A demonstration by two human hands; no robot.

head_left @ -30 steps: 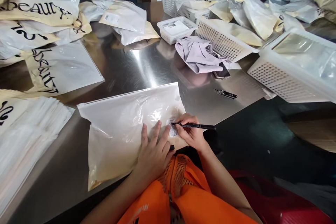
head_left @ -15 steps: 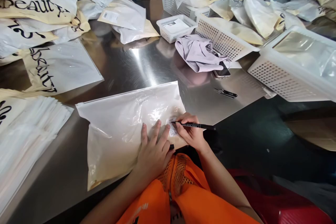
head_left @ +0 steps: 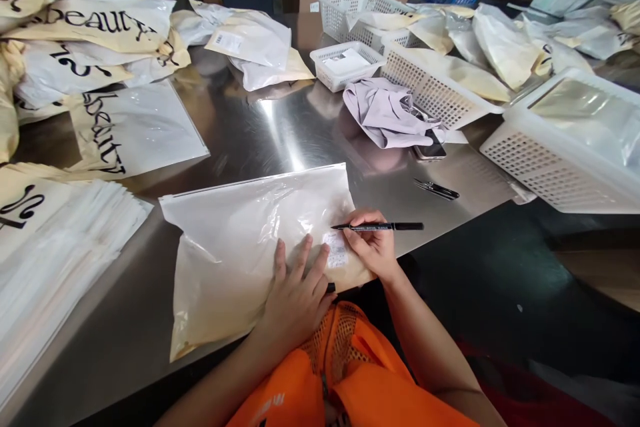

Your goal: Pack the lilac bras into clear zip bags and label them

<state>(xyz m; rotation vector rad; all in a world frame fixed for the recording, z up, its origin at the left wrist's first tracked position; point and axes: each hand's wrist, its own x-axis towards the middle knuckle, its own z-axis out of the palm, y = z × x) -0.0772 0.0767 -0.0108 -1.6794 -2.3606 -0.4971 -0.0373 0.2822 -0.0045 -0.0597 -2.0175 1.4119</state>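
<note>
My left hand lies on a glossy white and cream zip bag, its fingers spread. A short black pen cap pokes out between its thumb and forefinger. In my right hand is a thin black marker pen, gripped between thumb and fingers. Its bare tip points left, just above a small printed label near the bag's right end. I cannot tell whether the tip touches the bag.
Thread snips, a phone and grey-lilac cloth lie on the steel table. White baskets stand at right and back. A stack of flat bags and a pile of filled bags occupy the left.
The pen tip has moved from on the label to just above it, and the pen lies flatter. More of the label shows. My left hand stays spread on the bag; the view has shifted slightly.
</note>
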